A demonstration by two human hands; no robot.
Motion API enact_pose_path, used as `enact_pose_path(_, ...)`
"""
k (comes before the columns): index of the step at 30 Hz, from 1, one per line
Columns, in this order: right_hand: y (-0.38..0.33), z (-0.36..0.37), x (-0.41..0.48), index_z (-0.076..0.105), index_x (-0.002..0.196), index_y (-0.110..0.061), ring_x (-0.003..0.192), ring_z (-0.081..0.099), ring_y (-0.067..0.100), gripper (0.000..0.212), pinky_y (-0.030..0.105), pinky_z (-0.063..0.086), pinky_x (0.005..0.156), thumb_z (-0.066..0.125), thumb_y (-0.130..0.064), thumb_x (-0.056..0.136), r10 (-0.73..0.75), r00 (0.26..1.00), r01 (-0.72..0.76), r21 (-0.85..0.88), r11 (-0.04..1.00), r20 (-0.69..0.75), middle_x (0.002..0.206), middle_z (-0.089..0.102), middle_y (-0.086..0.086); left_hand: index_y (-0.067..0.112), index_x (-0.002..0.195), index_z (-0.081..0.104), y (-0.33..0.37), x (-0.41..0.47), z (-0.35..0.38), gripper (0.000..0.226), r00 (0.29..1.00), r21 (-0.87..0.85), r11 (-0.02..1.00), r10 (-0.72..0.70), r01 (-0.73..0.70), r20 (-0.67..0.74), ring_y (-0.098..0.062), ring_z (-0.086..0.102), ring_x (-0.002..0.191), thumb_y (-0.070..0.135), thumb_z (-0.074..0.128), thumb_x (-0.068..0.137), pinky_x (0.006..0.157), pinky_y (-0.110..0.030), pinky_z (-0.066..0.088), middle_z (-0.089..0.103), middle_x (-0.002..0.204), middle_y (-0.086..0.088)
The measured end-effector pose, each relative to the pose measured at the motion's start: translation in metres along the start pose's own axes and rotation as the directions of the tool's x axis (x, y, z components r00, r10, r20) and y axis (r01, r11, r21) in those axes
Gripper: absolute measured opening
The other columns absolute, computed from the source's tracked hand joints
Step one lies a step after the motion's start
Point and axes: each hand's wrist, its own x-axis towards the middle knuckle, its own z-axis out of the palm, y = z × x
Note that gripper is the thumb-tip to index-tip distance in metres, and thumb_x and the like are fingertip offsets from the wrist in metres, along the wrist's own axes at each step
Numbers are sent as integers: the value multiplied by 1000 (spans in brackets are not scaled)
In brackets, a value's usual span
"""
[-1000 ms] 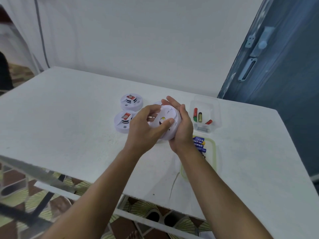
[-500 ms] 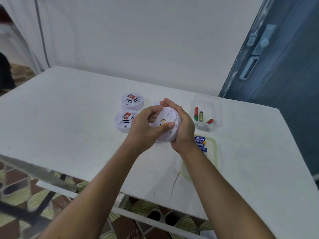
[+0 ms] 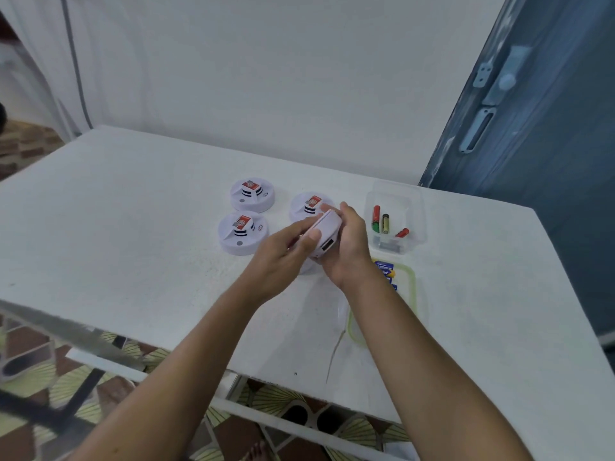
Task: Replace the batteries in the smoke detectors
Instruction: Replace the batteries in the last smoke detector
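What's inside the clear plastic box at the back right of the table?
The clear plastic box holds three loose batteries: a red-and-green one, a black-and-gold one and a small red one. Its near end is too blurred to read.

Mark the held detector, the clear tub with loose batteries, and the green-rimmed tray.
held detector (image 3: 327, 236): head view, on its white side wall, between both hands.
clear tub (image 3: 417, 211): head view, on its right wall.
green-rimmed tray (image 3: 412, 277): head view, on its right rim.
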Motion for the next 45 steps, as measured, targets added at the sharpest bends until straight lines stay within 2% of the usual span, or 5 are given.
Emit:
enact_pose_path(6,-9,0,-3,65,106,-21,87,61,22,34,34,46,77,39,-42,102,128,992,-123,-170,978,15,93,67,4,33,118,60,-12,-5,-2,25,990,10,999,55,-54,-133,1,64,92,31,64,93,75,-13,48,70,99,18)
enact_pose_path(11,-4,-7,0,69,109,-27,94,61,14,27,33,42,78,50,-44,99,2,999,21,-458,888,50,94,72,-7,13,113,66,-10,-2,-13,30,949,-299,954,-128,38,-289,-18,70,90,35,63,91,76,-46,60,73,97,5)
enact_pose_path(18,-1,-8,-1,70,117,-19,78,67,13,27,28,51,72,54,-32,99,-9,987,75,-417,906,159,96,75,-2,10,114,68,-2,-2,-31,38,960,-527,825,-274,203,-58,-24,71,99,37,45,101,77,-40,60,74,108,-8)
enact_pose_path(25,0,-9,0,69,105,-17,72,62,15,20,25,50,59,53,-26,98,41,986,31,-412,911,164,89,71,1,12,99,71,1,0,-33,29,920,-557,798,-365,229,-144,-25,73,90,37,56,95,67,-33,59,76,97,-6)
enact_pose_path(45,16,-1,7,66,122,-17,79,73,12,28,26,55,55,59,-32,100,-137,987,159,-370,915,86,107,76,4,23,135,51,-16,1,-38,69,980,-319,940,-165,122,-110,-12,66,107,6,81,76,88,-31,56,68,117,6)
